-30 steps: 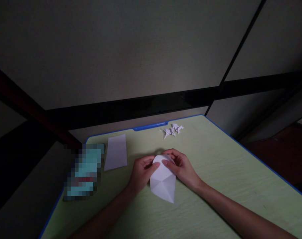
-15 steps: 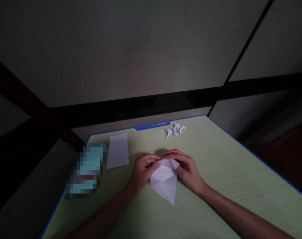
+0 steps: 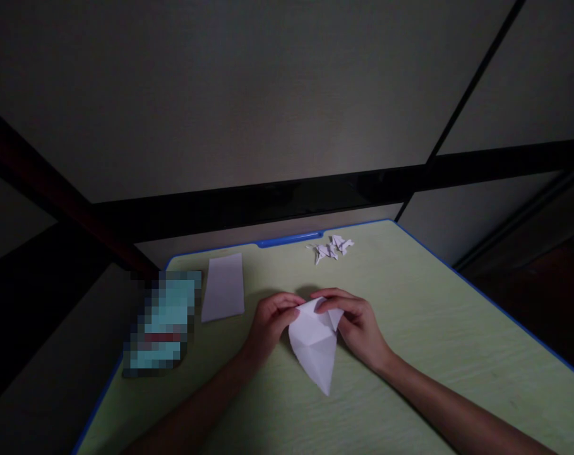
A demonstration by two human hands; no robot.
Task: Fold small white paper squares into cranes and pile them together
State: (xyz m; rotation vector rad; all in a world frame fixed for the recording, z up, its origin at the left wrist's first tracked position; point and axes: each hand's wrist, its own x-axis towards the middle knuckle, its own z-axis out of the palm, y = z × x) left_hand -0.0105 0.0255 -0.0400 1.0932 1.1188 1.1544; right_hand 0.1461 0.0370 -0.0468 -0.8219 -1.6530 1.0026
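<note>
Table [image 3: 429, 303]: green, dim
Figures [image 3: 323, 253]: folded, seemingly done
Creased paper [image 3: 310, 328]: unfinished, probably
Grip: pinching it, left hand [image 3: 270, 319] + right hand [image 3: 360, 321]

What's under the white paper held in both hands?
Light green tabletop shows around the near tip of the white paper; directly beneath, everything is covered. The left hand and right hand hold its far part, some fingertips hidden.
</note>
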